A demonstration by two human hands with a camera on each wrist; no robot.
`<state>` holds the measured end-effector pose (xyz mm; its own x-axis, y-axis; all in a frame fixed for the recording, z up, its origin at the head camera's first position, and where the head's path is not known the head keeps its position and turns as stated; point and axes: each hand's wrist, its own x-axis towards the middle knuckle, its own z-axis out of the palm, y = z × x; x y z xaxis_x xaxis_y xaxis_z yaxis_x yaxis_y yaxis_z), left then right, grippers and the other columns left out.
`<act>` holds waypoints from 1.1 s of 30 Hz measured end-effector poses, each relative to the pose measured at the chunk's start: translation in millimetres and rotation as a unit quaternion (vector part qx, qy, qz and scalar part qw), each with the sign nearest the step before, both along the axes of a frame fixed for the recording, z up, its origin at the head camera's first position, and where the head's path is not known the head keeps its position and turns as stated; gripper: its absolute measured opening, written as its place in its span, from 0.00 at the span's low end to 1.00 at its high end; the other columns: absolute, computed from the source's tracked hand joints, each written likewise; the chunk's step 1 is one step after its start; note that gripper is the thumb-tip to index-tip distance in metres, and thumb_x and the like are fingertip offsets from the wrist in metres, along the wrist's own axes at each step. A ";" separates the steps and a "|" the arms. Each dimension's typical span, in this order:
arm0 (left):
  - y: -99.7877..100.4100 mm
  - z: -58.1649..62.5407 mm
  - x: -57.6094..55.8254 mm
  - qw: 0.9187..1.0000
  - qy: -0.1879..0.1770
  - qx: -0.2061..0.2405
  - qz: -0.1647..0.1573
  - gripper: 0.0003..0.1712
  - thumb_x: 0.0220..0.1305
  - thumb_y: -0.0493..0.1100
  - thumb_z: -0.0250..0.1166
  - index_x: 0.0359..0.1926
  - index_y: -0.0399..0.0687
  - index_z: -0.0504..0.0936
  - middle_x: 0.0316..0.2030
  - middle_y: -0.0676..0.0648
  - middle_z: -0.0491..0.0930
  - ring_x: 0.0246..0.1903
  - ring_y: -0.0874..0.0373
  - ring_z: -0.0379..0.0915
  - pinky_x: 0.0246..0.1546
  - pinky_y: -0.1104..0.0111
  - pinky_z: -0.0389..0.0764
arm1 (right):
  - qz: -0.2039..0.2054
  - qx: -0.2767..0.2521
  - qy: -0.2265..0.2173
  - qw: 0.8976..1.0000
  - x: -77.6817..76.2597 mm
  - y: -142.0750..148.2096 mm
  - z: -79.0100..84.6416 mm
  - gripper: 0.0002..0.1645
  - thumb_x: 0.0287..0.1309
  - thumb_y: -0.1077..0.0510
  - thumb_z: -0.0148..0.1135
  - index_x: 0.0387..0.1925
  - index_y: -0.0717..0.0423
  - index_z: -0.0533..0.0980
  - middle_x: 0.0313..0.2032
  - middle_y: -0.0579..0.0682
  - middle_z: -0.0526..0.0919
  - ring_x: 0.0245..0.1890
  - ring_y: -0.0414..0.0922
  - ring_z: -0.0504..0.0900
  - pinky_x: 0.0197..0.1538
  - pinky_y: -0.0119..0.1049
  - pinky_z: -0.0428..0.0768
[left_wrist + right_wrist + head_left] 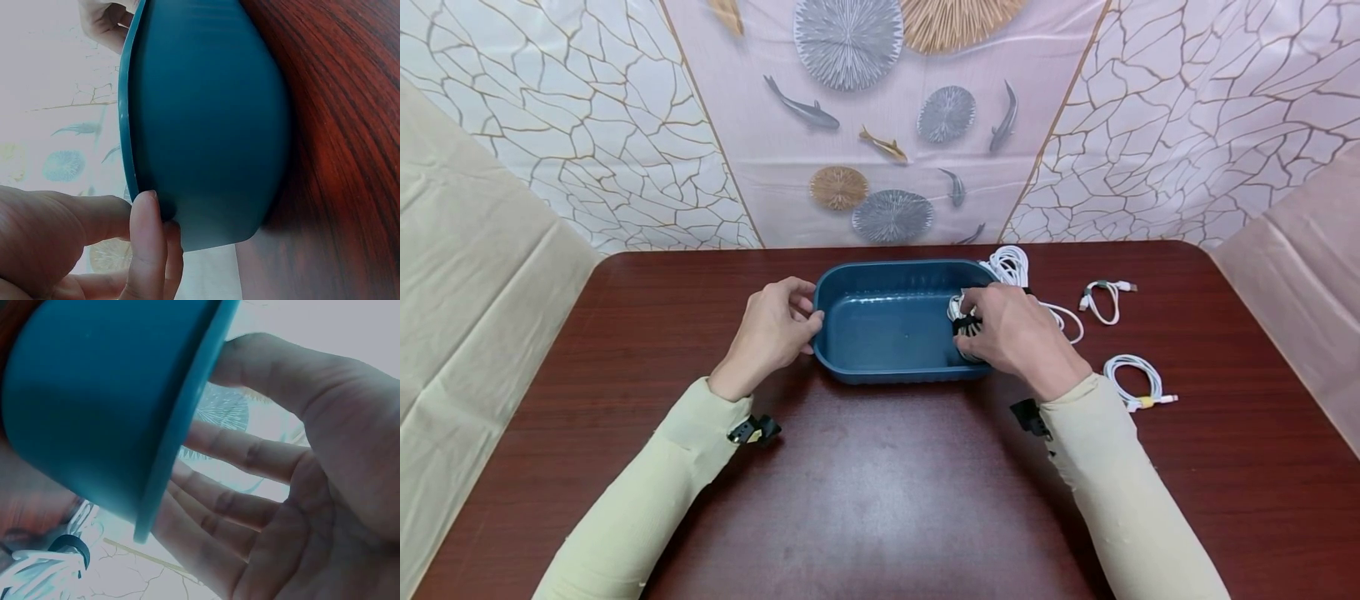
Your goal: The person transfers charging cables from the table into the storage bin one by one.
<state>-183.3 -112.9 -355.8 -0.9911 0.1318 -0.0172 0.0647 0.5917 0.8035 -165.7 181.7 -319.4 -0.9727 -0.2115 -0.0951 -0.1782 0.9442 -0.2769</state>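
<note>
A dark blue plastic basin [880, 375] sits near the back of the table. At its left end my left hand [775, 329] pinches the rim; the left wrist view shows fingers [148, 234] on the outer wall. Reaching over the right rim, my right hand [1018, 333] has thumb and fingers around a coiled white cable [956, 308] bound with a black tie, low inside the basin. In the right wrist view the basin wall [106, 400] hides those fingertips and the coil.
Behind my right hand lies another white cable coil [1009, 265] with a black tie, its loose end [1071, 321] trailing right. Farther right are a short white cable [1112, 304] with a green tie and a looped white cable [1135, 360] with a yellow tie. A patterned cloth [880, 125] hangs behind the table.
</note>
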 end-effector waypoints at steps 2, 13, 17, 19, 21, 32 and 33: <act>0.0 0.0 0.0 1.000 -0.001 0.000 0.000 0.22 0.67 0.34 0.64 0.61 0.34 0.76 0.43 0.37 0.81 0.32 0.53 0.85 0.26 0.61 0.91 | 0.002 -0.001 -0.004 1.000 0.3 0.7 0.3 0.23 0.54 0.51 0.71 0.51 0.54 0.83 0.45 0.55 0.88 0.39 0.52 0.83 0.38 0.48 0.83; 1.1 0.6 0.4 1.000 -0.004 0.000 0.000 0.23 0.68 0.35 0.64 0.62 0.34 0.76 0.43 0.37 0.81 0.33 0.52 0.85 0.26 0.61 0.91 | 0.003 -0.007 -0.014 1.000 1.8 4.2 3.0 0.25 0.56 0.50 0.70 0.54 0.55 0.82 0.51 0.56 0.87 0.47 0.53 0.85 0.42 0.51 0.85; 1.3 0.8 0.2 1.000 -0.003 -0.001 -0.001 0.23 0.67 0.35 0.64 0.62 0.34 0.76 0.43 0.37 0.81 0.33 0.52 0.85 0.24 0.64 0.90 | 0.010 -0.007 -0.010 1.000 3.0 5.5 4.8 0.25 0.56 0.50 0.71 0.54 0.55 0.82 0.51 0.56 0.87 0.47 0.54 0.85 0.43 0.51 0.85; 1.3 0.9 0.2 1.000 -0.002 -0.001 -0.002 0.23 0.67 0.35 0.64 0.62 0.34 0.76 0.43 0.37 0.81 0.33 0.52 0.85 0.23 0.66 0.89 | 0.011 -0.006 -0.012 1.000 3.7 6.2 6.2 0.25 0.57 0.49 0.71 0.55 0.55 0.82 0.51 0.57 0.87 0.47 0.54 0.85 0.43 0.50 0.85; 1.2 0.9 0.1 1.000 -0.003 -0.002 -0.002 0.23 0.67 0.35 0.64 0.62 0.34 0.76 0.43 0.37 0.81 0.33 0.52 0.85 0.23 0.67 0.89 | 0.011 -0.004 -0.013 1.000 4.4 7.0 7.8 0.26 0.57 0.49 0.71 0.55 0.55 0.81 0.51 0.57 0.87 0.48 0.54 0.85 0.44 0.51 0.85; 0.1 1.6 1.3 1.000 -0.004 -0.002 0.002 0.23 0.68 0.35 0.64 0.62 0.34 0.76 0.43 0.37 0.81 0.32 0.53 0.85 0.23 0.67 0.89 | 0.013 0.000 -0.029 0.999 5.0 8.5 12.3 0.27 0.58 0.50 0.70 0.57 0.55 0.80 0.52 0.58 0.86 0.50 0.55 0.83 0.47 0.52 0.84; 0.0 1.5 1.2 1.000 -0.004 -0.001 0.001 0.23 0.68 0.35 0.64 0.62 0.34 0.76 0.43 0.37 0.81 0.32 0.53 0.85 0.23 0.67 0.89 | 0.014 0.001 -0.029 0.999 5.3 8.7 12.9 0.27 0.57 0.50 0.70 0.57 0.55 0.80 0.52 0.58 0.86 0.50 0.55 0.83 0.47 0.53 0.84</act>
